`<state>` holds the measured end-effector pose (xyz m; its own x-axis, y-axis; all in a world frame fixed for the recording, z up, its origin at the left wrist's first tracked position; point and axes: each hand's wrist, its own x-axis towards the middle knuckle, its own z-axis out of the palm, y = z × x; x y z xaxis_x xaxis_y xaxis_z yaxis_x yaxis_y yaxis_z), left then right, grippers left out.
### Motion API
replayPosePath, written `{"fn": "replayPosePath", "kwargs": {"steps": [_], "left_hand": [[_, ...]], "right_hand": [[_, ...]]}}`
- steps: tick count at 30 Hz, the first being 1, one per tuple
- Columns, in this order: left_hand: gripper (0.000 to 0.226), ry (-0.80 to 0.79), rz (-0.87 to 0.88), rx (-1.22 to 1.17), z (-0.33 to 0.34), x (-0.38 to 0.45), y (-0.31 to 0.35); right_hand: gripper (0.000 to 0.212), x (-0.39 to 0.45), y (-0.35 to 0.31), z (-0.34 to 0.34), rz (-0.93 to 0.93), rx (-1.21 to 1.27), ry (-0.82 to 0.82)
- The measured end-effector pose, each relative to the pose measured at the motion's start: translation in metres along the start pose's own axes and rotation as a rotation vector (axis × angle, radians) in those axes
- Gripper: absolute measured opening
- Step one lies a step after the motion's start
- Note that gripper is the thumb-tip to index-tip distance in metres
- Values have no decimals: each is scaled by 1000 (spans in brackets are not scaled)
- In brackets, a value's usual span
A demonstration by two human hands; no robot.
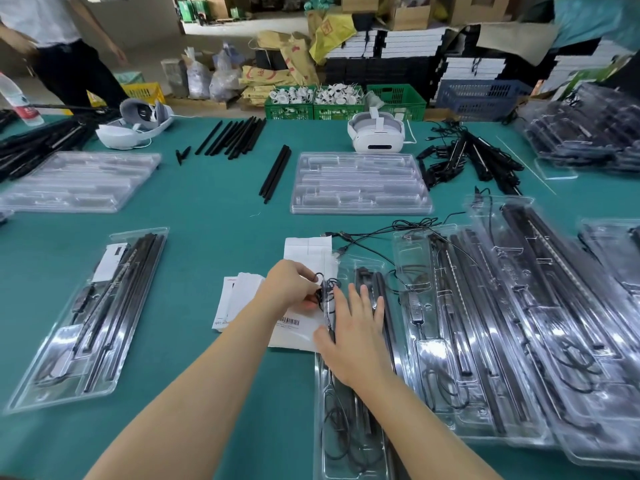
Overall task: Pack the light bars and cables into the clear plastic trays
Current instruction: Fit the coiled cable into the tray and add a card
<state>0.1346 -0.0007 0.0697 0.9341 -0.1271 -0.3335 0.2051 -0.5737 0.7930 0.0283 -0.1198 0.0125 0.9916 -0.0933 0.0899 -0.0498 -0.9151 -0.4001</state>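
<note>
I am pinching a coiled black cable in my left hand, just left of the clear tray directly before me. My right hand, fingers straight, is pressing flat on that tray, whose long axis and light bars are running away from me. The cable is lying at the tray's left edge, nearer my left hand, so I judge the next move a short carry rightward.

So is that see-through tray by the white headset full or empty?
Empty. The clear tray in front of the white headset shows only its bare moulded slots, with no light bars or cables inside.
</note>
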Motion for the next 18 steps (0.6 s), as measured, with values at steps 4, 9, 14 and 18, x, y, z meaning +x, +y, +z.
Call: {"fn": "replayPosePath", "kwargs": {"steps": [4, 9, 14, 18], "left_hand": [[41, -163, 38, -14, 3, -2, 3], [33, -181, 90, 214, 0, -2, 1], [35, -99, 53, 190, 8, -1, 1], [24, -69, -5, 64, 10, -1, 5]], "right_hand": [[77, 1, 0, 0, 4, -10, 0], [78, 0, -1, 0, 4, -10, -5], [78, 0, 0, -1, 3, -8, -1], [77, -1, 0, -1, -4, -15, 7]]}}
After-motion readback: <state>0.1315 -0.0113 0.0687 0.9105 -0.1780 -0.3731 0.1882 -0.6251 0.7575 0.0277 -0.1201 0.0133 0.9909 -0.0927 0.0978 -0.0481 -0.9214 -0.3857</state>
